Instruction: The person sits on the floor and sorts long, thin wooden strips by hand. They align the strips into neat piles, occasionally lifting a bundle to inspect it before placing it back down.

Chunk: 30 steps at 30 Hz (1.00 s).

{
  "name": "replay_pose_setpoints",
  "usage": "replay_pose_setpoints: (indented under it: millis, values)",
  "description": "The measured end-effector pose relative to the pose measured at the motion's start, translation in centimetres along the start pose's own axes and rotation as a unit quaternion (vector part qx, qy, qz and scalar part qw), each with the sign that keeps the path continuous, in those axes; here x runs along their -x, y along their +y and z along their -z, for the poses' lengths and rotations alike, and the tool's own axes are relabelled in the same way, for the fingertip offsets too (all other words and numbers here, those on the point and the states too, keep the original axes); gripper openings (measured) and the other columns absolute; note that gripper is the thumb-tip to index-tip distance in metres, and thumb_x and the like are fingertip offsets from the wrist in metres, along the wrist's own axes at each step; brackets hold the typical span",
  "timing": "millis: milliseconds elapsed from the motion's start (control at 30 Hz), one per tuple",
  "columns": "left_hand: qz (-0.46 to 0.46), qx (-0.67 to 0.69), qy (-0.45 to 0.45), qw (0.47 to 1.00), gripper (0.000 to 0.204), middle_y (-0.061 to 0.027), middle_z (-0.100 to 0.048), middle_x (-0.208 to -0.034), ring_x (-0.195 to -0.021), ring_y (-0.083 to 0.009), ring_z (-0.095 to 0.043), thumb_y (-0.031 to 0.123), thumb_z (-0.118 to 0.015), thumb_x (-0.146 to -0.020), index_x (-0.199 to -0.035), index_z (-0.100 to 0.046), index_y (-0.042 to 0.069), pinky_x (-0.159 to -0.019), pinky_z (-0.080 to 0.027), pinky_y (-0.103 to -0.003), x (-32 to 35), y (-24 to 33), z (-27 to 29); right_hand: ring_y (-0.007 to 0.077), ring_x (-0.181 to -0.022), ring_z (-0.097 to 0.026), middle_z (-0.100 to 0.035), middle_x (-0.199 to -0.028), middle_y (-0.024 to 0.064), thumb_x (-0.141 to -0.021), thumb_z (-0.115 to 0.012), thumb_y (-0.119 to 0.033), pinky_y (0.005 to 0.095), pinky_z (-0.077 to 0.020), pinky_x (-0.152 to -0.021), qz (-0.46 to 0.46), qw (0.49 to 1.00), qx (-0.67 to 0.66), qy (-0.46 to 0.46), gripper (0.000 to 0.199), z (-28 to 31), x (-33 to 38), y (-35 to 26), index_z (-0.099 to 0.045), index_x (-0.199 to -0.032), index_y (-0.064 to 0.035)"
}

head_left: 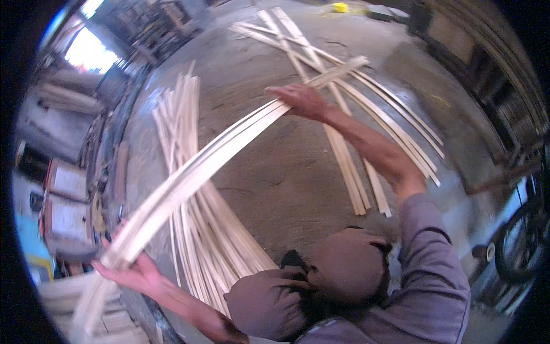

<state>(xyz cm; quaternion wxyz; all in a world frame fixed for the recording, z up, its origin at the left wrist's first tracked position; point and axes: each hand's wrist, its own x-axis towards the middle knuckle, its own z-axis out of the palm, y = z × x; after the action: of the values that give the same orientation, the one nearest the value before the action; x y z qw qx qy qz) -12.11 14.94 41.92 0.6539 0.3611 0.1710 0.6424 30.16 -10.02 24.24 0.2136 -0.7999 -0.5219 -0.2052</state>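
Note:
Across my body I hold a bundle of long, thin wooden strips, slanting from lower left to upper right above the floor. My right hand wraps around the bundle toward its far end, and the tips stick out past it. Near the other end, my left hand supports the strips from below, thumb and fingers on either side; that end is blurred. Under the bundle, a fanned pile of similar strips lies on the floor to my left. More loose strips lie crossed on the floor beyond my right arm.
My bent knees are close in front. Boards and frames line the left side. At the right are a dark wheel and long timber pieces. A yellow object sits on the far floor.

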Motion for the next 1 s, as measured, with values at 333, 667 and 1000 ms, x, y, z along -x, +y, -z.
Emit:
replay_pose_setpoints:
  millis: [333,667,1000]
  values:
    - [-0.009,0.157,-0.200,0.967,0.103,-0.0221,-0.044,-0.135,-0.125,-0.0357,-0.044,0.078,-0.044,-0.078,-0.140,-0.031,-0.003,-0.108,-0.031,-0.055,-14.2,1.3,-2.7,0.0286,-0.065,-0.067,-0.069,-0.076,0.0086,-0.083,-0.067,-0.042,0.0425,-0.0524,-0.061,-0.066,0.972,-0.149,-0.171,0.042,17.0,-2.0,-14.8,-0.057,-0.116,-0.0185]
    - [0.158,0.232,-0.318,0.905,0.062,-0.0073,-0.053,-0.094,-0.089,-0.0189,-0.054,0.052,-0.058,-0.086,-0.122,-0.045,0.004,-0.089,-0.045,-0.037,-0.6,-13.2,-5.6,0.0187,-0.061,-0.064,-0.065,-0.068,0.0119,-0.079,-0.068,-0.056,0.0339,-0.0502,-0.056,-0.098,0.859,-0.372,-0.337,0.063,13.0,-2.1,-18.0,-0.063,-0.111,-0.0027]
    - [0.244,0.328,-0.258,0.875,0.027,0.0033,-0.039,-0.060,-0.057,-0.0092,-0.042,0.002,-0.056,-0.087,-0.070,-0.039,0.014,-0.064,-0.041,-0.027,-4.9,-15.1,0.3,0.0274,-0.090,-0.063,-0.065,-0.091,0.0111,-0.085,-0.061,-0.011,0.0374,-0.0528,-0.078,-0.114,0.939,-0.190,0.263,0.011,15.5,9.3,-15.0,-0.068,-0.094,-0.0091]
